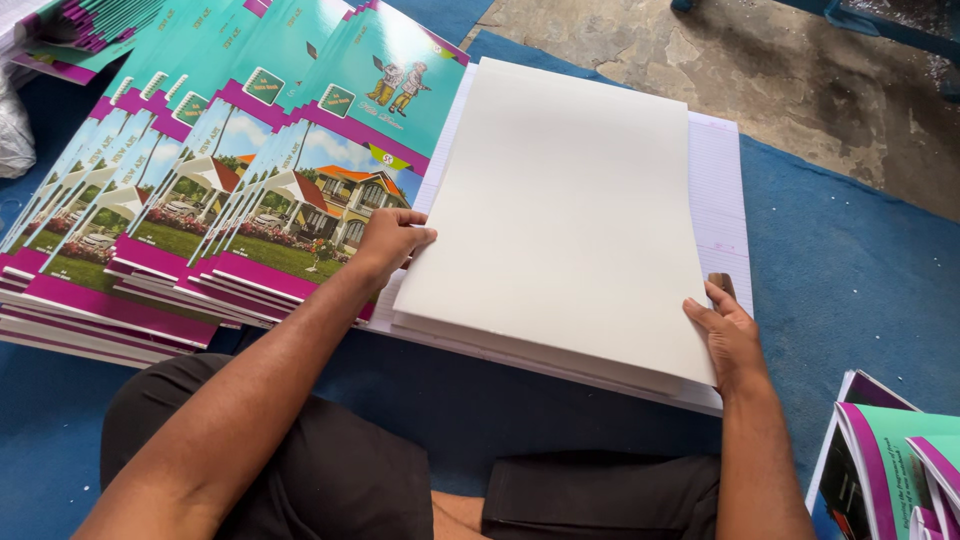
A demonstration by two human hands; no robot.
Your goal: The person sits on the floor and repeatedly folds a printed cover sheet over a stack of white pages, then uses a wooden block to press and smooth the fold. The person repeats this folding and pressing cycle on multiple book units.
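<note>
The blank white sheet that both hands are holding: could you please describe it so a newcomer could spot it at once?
On the blue mat, right of the fanned teal and purple printed covers, lies a stack of ruled paper. The blank white sheet lies on top, left hand and right hand at its edges. Only it is plain and unruled.

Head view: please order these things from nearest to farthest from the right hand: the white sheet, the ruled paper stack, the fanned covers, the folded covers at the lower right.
From the right hand:
1. White sheet, touched at its near right corner.
2. Ruled paper stack, under the sheet, just beyond the fingers.
3. Folded covers, lower right, on the mat.
4. Fanned covers, far left, beside the left hand.
</note>
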